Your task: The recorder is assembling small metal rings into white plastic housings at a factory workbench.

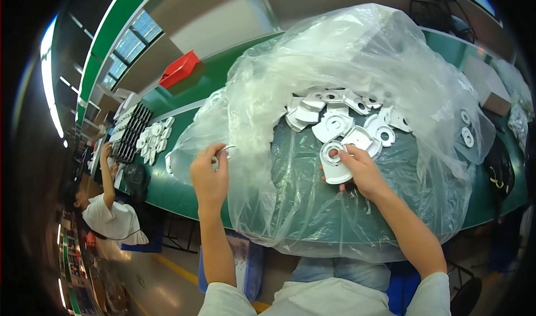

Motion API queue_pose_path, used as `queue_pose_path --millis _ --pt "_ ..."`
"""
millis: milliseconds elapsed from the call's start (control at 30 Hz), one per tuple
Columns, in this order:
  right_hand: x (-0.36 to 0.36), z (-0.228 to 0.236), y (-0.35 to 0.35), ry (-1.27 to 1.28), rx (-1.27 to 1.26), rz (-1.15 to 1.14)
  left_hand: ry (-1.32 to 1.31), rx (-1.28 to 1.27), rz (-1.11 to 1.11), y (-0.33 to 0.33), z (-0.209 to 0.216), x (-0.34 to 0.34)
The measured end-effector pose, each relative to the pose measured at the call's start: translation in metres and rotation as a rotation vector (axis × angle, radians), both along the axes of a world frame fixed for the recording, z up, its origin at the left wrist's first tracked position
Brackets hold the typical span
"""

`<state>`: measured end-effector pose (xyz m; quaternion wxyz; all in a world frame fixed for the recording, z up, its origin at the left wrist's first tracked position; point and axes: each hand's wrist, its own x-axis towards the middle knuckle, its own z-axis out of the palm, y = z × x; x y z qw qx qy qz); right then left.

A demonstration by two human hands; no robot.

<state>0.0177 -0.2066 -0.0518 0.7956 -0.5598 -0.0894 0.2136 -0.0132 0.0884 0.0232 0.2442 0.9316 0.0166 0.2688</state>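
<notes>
A white plastic part (pixel 337 173) with a round, ringed hole at one end is gripped in my right hand (pixel 360 170), its thumb lying by the hole. My left hand (pixel 210 173) is raised to the left, fingers pinched on a thin, curved white piece (pixel 228 148), perhaps a ring; most of it is hidden by the fingers. Just beyond my right hand, a pile of similar white plastic parts (pixel 335 125) lies in the mouth of a large clear plastic bag (pixel 357 42). The bag's near side spreads flat beneath my right hand.
The bag rests on a green table (pixel 176 143). Farther left are white parts (pixel 154 140), rows of black pieces (pixel 132 129), a red bin (pixel 178 69) and a co-worker (pixel 114 218). A cardboard box (pixel 487 84) stands right; a blue bin (pixel 254 265) sits below the table edge.
</notes>
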Motion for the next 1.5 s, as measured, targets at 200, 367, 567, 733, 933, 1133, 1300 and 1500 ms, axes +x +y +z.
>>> queue_pose_path --millis 200,367,567,733,933,1133,1300,1500 --pt "0.002 0.006 -0.003 0.013 0.012 -0.075 -0.141 -0.367 -0.389 -0.085 0.019 0.026" --pt "0.007 0.006 -0.009 0.035 0.03 -0.123 -0.492 -0.018 -0.144 -0.091 0.048 0.028" --pt "0.008 0.003 -0.009 -0.001 0.03 -0.107 -0.173 0.199 0.174 0.02 0.076 0.013" --pt "0.008 0.005 -0.001 0.022 0.01 -0.09 -0.378 -0.168 -0.158 -0.028 0.108 -0.036" --pt "0.007 0.001 -0.013 0.035 0.01 -0.109 0.2 -0.337 -0.576 -0.11 0.046 0.038" --pt "0.007 0.001 -0.003 0.029 -0.017 -0.084 0.33 -1.126 -0.58 -0.094 -0.029 0.075" --pt "0.01 -0.002 -0.008 0.091 0.042 -0.096 0.389 -1.309 -0.558 -0.11 -0.049 0.07" --pt "0.01 0.002 -0.006 0.097 0.075 -0.105 0.432 -1.288 -0.581 -0.116 -0.059 0.065"
